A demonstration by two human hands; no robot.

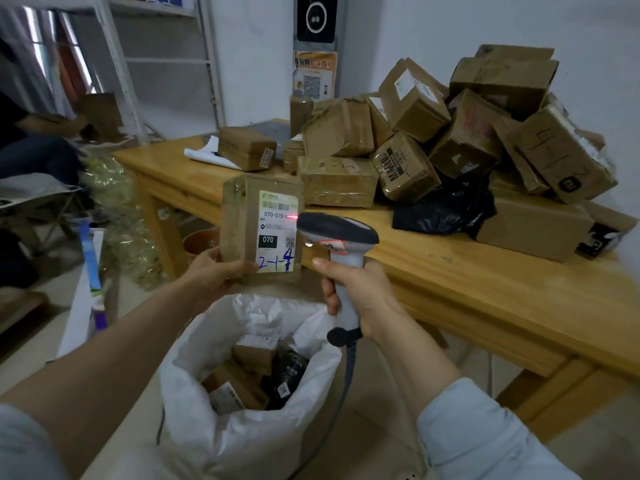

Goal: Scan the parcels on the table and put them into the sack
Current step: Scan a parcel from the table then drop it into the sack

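Left hand (216, 271) pinches parcel (263, 230) by lower left corner, label facing scanner (337, 233). Right hand (360, 292) wrapped round scanner grip. Red beam sits at label's right edge, below barcode; should tilt up and left onto bars. Sack (249, 420) open directly below, frame centre-bottom, drop path free. Table (485, 289) edge close on right; parcel pile (450, 133) upper right.

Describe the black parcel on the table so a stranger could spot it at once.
Start at the wooden table, then its heap of brown cardboard boxes against the wall. At the heap's near edge lies the black parcel: the table's only soft, crumpled plastic bag among stiff brown cartons.
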